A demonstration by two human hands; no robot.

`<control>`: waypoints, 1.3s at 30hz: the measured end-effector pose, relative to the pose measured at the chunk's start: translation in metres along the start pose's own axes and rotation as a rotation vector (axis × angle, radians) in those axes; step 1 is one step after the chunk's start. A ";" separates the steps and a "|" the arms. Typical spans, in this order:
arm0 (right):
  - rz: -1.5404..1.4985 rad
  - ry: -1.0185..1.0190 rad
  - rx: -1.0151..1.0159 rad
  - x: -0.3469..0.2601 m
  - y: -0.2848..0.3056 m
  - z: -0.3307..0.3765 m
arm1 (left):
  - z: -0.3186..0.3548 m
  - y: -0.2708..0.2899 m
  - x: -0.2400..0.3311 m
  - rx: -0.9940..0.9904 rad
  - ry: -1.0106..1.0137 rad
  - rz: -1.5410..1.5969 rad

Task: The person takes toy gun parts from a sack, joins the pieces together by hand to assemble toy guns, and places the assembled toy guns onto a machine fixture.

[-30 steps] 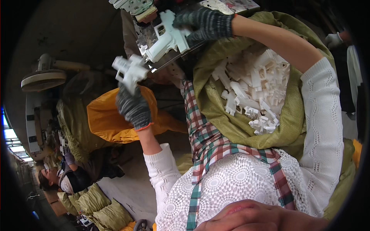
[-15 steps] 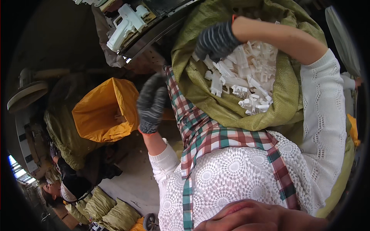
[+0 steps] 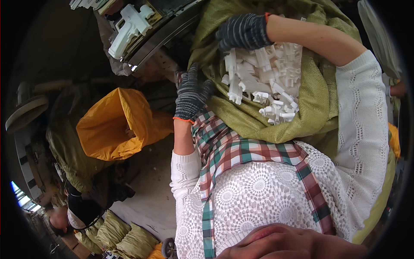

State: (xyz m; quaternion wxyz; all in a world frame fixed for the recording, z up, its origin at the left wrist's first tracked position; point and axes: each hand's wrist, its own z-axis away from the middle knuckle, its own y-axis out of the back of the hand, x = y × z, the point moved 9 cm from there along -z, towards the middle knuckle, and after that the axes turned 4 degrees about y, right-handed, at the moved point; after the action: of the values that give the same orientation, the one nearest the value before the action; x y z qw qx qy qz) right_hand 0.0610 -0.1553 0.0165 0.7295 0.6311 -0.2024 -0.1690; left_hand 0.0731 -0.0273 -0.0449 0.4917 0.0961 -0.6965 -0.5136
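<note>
A large olive-green woven sack stands before me with its mouth rolled back, holding a heap of white plastic parts. My right hand, in a grey striped knit glove with an orange cuff, is over the far left of the mouth. Its fingers curl downward, and what they hold, if anything, is hidden. Beside the sack's left rim is my left hand in a matching glove, fingers and thumb apart, nothing seen in it. I cannot tell whether it touches the sack.
White pistol-shaped plastic pieces lie on a dark-edged worktop at the upper left. An open yellow sack stands to the left. Farther off are a round stool, filled green sacks and another person.
My left hand has moved right, up to the sack's rim. My right hand has shifted slightly up and right, uncovering more white parts.
</note>
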 end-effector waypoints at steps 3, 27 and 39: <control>-0.439 -0.225 0.220 0.021 0.055 0.026 | -0.003 0.003 0.002 0.036 -0.075 0.215; -0.602 -0.302 0.211 0.001 0.080 0.040 | 0.011 -0.019 -0.003 -0.027 0.052 0.905; -0.592 -0.525 0.043 0.044 0.080 0.077 | -0.021 -0.035 -0.012 0.083 0.052 -0.057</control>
State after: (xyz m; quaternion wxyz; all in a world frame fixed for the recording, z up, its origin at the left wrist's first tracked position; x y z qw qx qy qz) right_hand 0.0592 -0.2319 0.1089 0.5593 0.6125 -0.1947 -0.5236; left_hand 0.0820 -0.0485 -0.0807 0.4905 0.1494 -0.7011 -0.4955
